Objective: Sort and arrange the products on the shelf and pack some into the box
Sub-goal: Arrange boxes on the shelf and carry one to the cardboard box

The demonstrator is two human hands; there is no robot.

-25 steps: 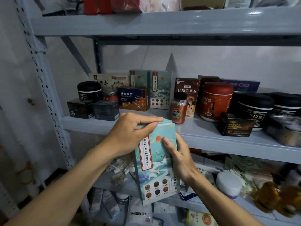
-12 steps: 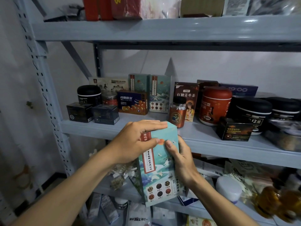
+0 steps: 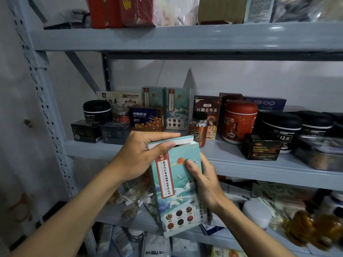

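The rack [image 3: 185,38] fills the view. Its middle board [image 3: 232,162] passes just behind the top of the carton [image 3: 176,191] and is crowded with goods. A red canister [image 3: 239,123] stands up and to the right of the carton. At the back of the board, straight above and beyond it, two matching cartons [image 3: 178,108] stand upright with their faces forward. A brown bottle [image 3: 197,129] stands just past the carton's upper right corner.

The carton is held in the air in front of the board's edge. Its long axis is near upright, the top leans slightly left, and the printed face is toward the person. The left hand [image 3: 143,154] grips its top, with fingers laid over the flap [image 3: 172,140] and the thumb pinching the front below it. The right hand [image 3: 206,182] wraps the right edge at mid-height, with its thumb on the face. The flap looks untucked, with a dark gap under it.

Its twins lie up and ahead of both hands in the same upright pose. Shelving it would likely mean closing the flap, then lifting and pushing it forward without turning it. The left hand, on top, is nearer that spot. No packing box is in view.
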